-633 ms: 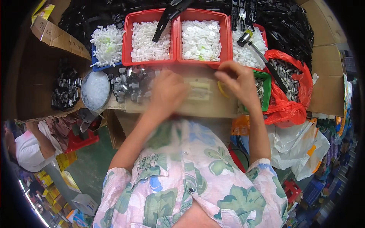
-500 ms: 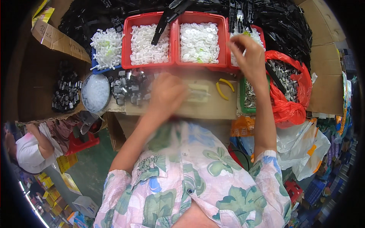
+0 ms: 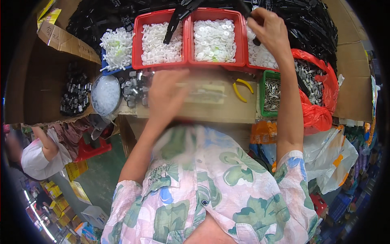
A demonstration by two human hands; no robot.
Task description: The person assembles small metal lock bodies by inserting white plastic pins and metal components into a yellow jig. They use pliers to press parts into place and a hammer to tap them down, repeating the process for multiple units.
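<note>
1. Table (image 3: 211, 115): cardboard-covered, spanning the middle of the view, in front of the wearer's chest.
2. Heap of black parts (image 3: 308, 36): along the far side, behind the bins.
3. Red double bin (image 3: 188, 44): small white pieces fill both compartments; a long black part lies across its far edge.
4. Red plastic bag (image 3: 319, 116): right side, mouth open, grey pieces inside.
5. Right hand (image 3: 268, 30): raised over the far right bin of white pieces, fingers curled; cannot tell whether it grips the dark rod-like piece at its fingertips.
6. Left hand (image 3: 167, 95): low over the table, motion-blurred; finger opening and any hold cannot be told.
7. Green box (image 3: 263, 95): thin metal pieces inside, beside the right forearm.
8. Metal cylinders (image 3: 131, 90): clustered just left of the left hand.
9. Yellow-handled pliers (image 3: 237, 93): on the table, handles spread, between left hand and green box.
10. Dark rod-like piece (image 3: 244, 8): at the far edge, beside the right fingertips.
</note>
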